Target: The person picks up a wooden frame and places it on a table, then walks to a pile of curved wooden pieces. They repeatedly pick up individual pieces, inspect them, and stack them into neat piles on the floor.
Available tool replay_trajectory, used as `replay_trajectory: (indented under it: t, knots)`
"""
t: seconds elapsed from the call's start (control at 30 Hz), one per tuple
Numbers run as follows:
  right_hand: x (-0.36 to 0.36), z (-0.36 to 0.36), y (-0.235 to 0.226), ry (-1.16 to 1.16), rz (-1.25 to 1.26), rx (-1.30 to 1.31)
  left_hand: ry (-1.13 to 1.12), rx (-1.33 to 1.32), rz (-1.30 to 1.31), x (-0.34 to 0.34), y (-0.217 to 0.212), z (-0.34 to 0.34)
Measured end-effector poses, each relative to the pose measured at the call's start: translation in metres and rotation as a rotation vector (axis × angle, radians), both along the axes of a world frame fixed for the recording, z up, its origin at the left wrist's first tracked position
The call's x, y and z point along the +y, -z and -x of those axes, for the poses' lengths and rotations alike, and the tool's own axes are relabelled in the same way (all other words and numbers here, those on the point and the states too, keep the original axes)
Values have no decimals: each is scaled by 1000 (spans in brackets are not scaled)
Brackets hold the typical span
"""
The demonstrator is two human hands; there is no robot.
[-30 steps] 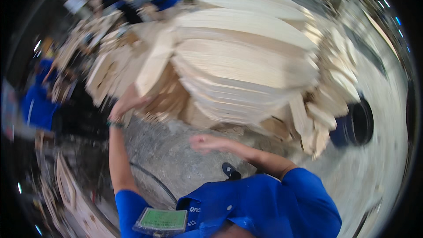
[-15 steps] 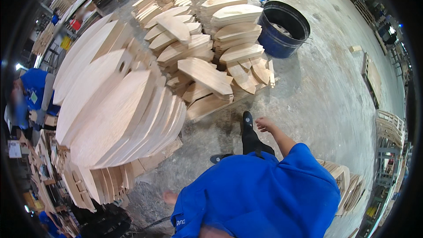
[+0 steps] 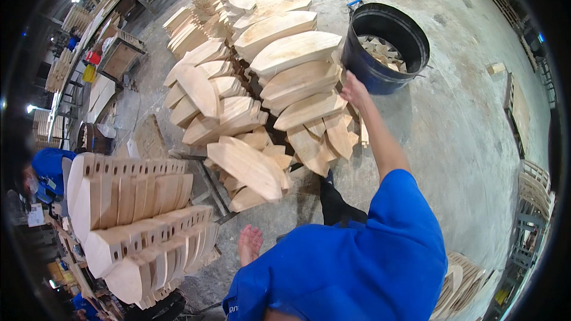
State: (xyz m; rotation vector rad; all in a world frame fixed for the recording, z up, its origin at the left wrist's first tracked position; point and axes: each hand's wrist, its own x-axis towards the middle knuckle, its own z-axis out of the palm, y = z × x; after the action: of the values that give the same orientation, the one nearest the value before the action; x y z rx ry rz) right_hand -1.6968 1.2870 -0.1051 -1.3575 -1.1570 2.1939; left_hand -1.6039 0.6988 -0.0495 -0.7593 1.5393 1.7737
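Observation:
My right arm is stretched forward. Its hand (image 3: 355,91) is at the right end of a stack of pale, pointed wooden boards (image 3: 297,53), beside a dark blue drum (image 3: 386,83). The fingers look extended and hold nothing I can see; whether they touch a board is unclear. Low near my body, my left hand (image 3: 250,244) is open and empty, fingers apart. In front of it lies a loose pointed board (image 3: 244,166) on top of a lower pile. Wooden offcuts (image 3: 380,52) lie inside the drum.
At left stand rows of shaped boards with slots (image 3: 143,202). A metal stand leg (image 3: 214,187) is beside the piles. A person in blue (image 3: 50,169) is at the far left. More curved boards (image 3: 461,285) lie behind at right, and a flat panel (image 3: 517,107) is on the floor.
I have stepped toward the stacks, and the slotted rows now sit lower left. My right hand has reached forward to the board ends; my left has come forward into fuller view.

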Motion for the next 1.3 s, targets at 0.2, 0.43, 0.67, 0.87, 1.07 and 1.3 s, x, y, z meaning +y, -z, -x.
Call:
replay_trajectory:
  t: [0.2,0.43,0.67,0.87,1.07,1.3]
  knots:
    - [93,109,-21,-139,-167,-69,185,64,-22,119,-23,49]
    - [144,133,9,-285,-197,13,532,165,-179,287,17,171]
    - [75,94,-1,-371,-102,-56,217,-8,-383,444,55,259]
    - [28,41,-24,-881,-72,-210,99,51,-498,426,72,259]
    - [17,73,-39,-1037,-300,170,382,327,-389,417,11,230]
    - [41,137,-152,-487,-257,518,594,640,-508,459,-118,306]
